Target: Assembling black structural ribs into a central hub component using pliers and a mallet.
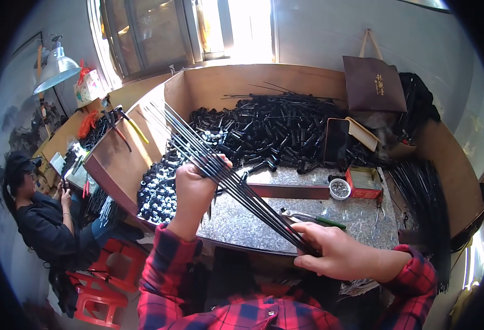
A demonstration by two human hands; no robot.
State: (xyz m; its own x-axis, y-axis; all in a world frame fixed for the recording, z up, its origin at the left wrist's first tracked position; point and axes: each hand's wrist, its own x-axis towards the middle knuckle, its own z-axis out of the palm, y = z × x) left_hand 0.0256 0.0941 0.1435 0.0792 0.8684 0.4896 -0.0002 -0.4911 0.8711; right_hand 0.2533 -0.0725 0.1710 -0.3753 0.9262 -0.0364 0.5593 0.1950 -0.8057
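Observation:
A bundle of several thin black rods (236, 184) runs diagonally from the upper left down to the lower right above the workbench. My left hand (195, 190) is closed around the bundle near its middle. My right hand (335, 250) grips the bundle's lower end, close to my body. Both sleeves are red and dark plaid. Behind the rods lies a big heap of short black tube-like parts (269, 135) spread across the back of the bench.
The speckled bench top (242, 223) has wooden side walls (115, 159). On it sit a small round tin (339, 188), a red box (364, 181), a phone (336, 140), green-handled pliers (313, 218). More long rods (426, 209) at right. A seated person (38, 214) is at left.

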